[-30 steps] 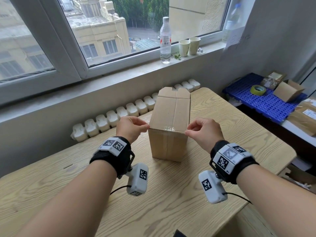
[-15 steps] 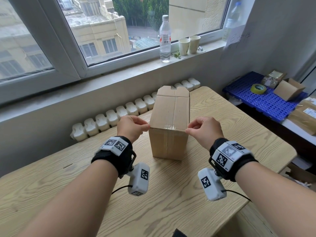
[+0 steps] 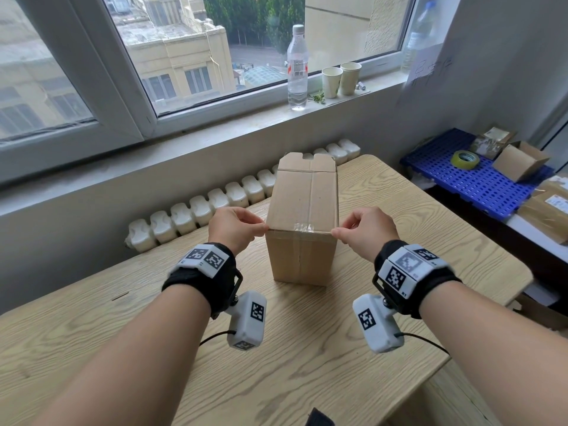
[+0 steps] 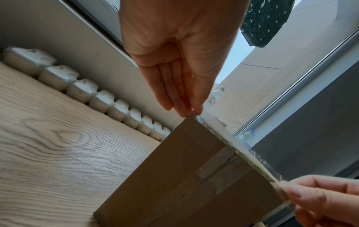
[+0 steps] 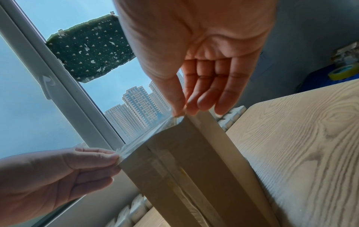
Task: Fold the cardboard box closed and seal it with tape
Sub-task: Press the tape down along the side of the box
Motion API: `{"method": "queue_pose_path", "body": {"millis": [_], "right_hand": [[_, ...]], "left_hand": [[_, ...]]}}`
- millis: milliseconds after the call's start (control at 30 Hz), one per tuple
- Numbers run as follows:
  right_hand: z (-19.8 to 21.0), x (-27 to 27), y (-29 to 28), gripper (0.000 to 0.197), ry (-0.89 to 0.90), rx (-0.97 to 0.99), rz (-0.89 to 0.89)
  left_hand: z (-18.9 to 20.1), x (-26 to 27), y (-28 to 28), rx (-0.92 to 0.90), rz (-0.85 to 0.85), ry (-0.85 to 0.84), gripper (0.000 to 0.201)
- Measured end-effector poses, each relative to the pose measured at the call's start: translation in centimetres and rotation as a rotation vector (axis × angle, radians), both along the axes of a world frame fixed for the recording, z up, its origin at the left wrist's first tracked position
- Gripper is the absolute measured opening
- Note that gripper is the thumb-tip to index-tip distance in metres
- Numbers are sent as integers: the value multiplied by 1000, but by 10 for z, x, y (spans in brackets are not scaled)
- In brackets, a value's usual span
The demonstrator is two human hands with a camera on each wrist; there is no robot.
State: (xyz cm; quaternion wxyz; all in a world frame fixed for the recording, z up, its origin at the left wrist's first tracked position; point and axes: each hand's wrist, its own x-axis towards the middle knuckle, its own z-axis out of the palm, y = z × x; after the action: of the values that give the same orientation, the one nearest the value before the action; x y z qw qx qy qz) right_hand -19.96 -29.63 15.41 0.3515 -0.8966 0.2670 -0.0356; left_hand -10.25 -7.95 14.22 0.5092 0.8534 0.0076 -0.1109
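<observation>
A brown cardboard box [image 3: 302,207] stands on the wooden table [image 3: 153,348], its flaps folded shut. A strip of clear tape [image 3: 302,228] stretches across the box's near top edge. My left hand [image 3: 236,227] pinches the strip's left end at the box's left corner, and my right hand [image 3: 362,230] pinches the right end at the right corner. In the left wrist view the tape strip [image 4: 242,151] runs along the box [image 4: 174,176] edge between both hands. The right wrist view shows older tape down the seam of the box [image 5: 184,169].
A tape roll [image 3: 464,159] and a small open carton [image 3: 519,159] lie on a blue plastic panel [image 3: 461,186] at the right. A water bottle [image 3: 297,69] and two paper cups [image 3: 341,79] stand on the windowsill. A radiator [image 3: 215,201] runs behind the table.
Both hands have held their pinch on the tape ends and shifted only slightly, bringing the strip level with the box's near top edge.
</observation>
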Motion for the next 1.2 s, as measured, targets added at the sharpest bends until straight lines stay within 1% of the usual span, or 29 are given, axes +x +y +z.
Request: {"method": "queue_pose_path", "body": {"millis": [67,133,200,233,300,333,400,467,533,633,667,733,767,800,900,933,1033,1067,1133,1167,1200], "right_hand": [[0,0,-2,18,7,2,7],[-1,0,-3,24,20,22,13],[0,0,-2,42,37,64,12],[1,1,0,53,46,77,12],[3,4,6,71,70,86,11],[5,6,9,75,81,86,13],[6,9,14,71,101,84,17],[3,12,15,67,119,84,5],[-3,14,14,68,137,103,-5],[-8,16,12,78,141,185,-28],[-9,16,11,81,134,224,-39],[-9,16,9,81,106,313,-71],[-9,16,8,77,94,353,-91],[-9,16,6,67,84,389,-110],[-7,16,3,21,53,488,-129],[-8,15,2,16,43,508,-126],[-10,15,0,40,17,531,-122],[-11,16,0,41,10,535,-123],[-13,17,-4,34,-12,516,-124],[-14,16,-5,31,-25,484,-125],[-15,15,-7,31,-44,429,-115]], "left_hand": [[1,1,0,-35,18,25,30],[2,2,-2,-35,18,28,36],[6,2,-6,-16,-7,13,38],[7,2,-9,-9,-29,15,44],[10,2,-18,23,-88,27,66],[10,0,-23,50,-122,30,79],[8,-3,-33,123,-175,10,98],[5,-7,-40,187,-181,-27,103],[3,-8,-42,193,-158,-20,102],[4,-6,-41,123,-98,79,98],[6,-5,-41,107,-81,97,93],[6,-3,-41,64,-51,123,76],[6,-2,-41,29,-36,149,66],[5,-1,-41,-15,-18,171,58],[-3,5,-36,-138,19,229,41],[-5,7,-34,-181,23,243,37],[-5,7,-27,-277,6,293,38],[-4,7,-25,-302,-2,297,36],[-3,5,-21,-333,-7,298,29],[-5,4,-19,-317,-7,271,29],[-7,4,-16,-279,-14,202,29]]}}
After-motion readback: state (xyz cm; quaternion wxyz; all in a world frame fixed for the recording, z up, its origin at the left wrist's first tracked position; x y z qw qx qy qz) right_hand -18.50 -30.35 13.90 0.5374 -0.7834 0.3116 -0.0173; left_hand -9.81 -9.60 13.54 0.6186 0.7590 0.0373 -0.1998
